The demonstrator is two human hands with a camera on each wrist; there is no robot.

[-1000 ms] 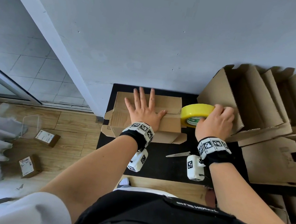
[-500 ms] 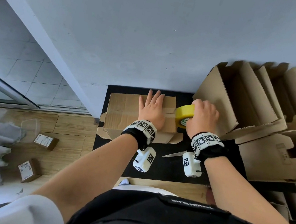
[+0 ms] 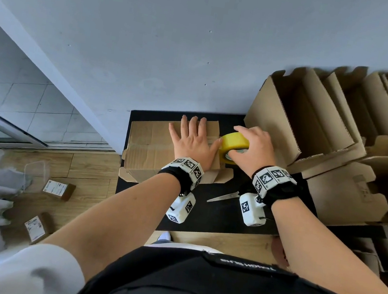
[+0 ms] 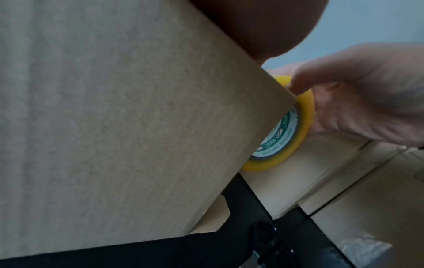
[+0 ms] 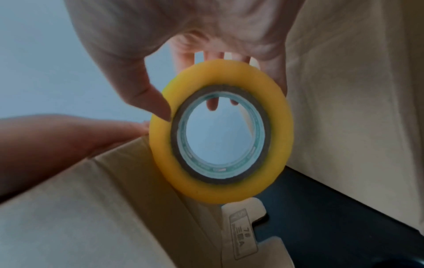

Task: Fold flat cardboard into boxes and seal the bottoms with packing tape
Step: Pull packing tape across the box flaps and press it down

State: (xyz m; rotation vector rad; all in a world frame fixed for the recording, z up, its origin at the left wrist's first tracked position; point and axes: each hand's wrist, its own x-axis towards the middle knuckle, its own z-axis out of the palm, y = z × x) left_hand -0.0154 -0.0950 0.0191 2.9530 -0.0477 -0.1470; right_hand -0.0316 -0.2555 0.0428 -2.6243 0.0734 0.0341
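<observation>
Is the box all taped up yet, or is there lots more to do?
Not yet. The box is already folded and lies bottom up. The left hand presses its flaps flat while the right hand holds the yellow tape roll at the box's right end. The tape has to be cut next, probably with the scissors. Folded boxes stand on the right.

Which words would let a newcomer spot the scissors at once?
Start at the black table against the grey wall. On its near part, between the two wrists, below the cardboard box that the left hand presses, lie the scissors. They are the only metal thing there, thin silver blades pointing left on black.
</observation>
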